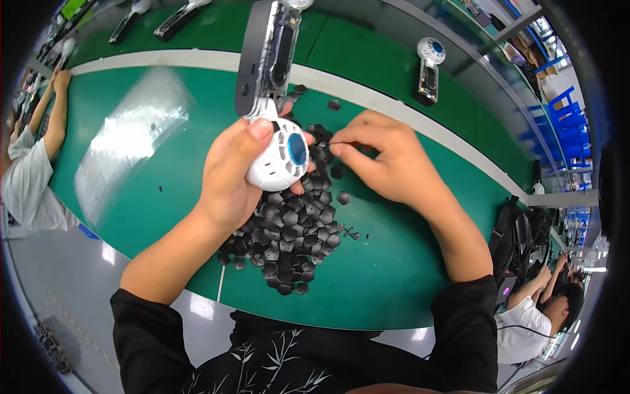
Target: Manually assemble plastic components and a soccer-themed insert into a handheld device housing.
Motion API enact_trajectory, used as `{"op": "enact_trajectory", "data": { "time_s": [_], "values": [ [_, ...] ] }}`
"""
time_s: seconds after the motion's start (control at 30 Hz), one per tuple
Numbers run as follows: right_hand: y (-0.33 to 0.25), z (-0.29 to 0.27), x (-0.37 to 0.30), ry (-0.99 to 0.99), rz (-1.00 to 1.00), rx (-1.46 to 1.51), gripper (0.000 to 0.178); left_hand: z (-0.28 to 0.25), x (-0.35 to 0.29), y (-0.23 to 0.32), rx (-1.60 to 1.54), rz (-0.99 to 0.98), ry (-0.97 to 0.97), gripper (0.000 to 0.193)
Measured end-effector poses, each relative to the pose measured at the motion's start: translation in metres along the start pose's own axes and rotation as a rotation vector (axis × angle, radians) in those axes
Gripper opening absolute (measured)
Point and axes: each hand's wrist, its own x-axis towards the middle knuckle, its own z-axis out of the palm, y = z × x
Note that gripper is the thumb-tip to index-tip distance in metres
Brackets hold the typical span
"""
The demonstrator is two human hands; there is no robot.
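Note:
My left hand is closed round a device with a white ball-shaped head that has a blue disc and dark slots. Its dark grey, box-shaped body with clear sides rises away from me above the ball. To its right my right hand pinches thumb against forefinger over the edge of the pile; whatever lies between the fingertips is too small to make out. Below and behind the device spreads a heap of black pentagon-shaped plastic pieces on the green table.
A clear plastic sheet lies at left. Similar white-headed devices, one at right, stand on the green strip beyond the pale ledge. Thin black scraps lie right of the heap. Other people sit at left and right.

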Motion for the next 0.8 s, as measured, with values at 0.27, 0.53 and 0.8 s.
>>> {"op": "enact_trajectory", "data": {
  "time_s": [0.27, 0.53, 0.8],
  "values": [
    [-0.058, -0.018, -0.004, -0.066, 0.418, 0.857, 0.017, -0.013, -0.006, 0.016, 0.049, -0.04, -0.076, 0.045],
    [-0.074, -0.007, 0.002, -0.005, 0.276, 0.889, 0.021, -0.011, -0.011, 0.004, 0.175, 0.08, -0.115, 0.057],
    [-0.079, 0.014, 0.012, -0.027, 0.111, 0.757, 0.023, -0.027, -0.014, 0.006, 0.228, 0.032, -0.167, 0.082]
  ]
}}
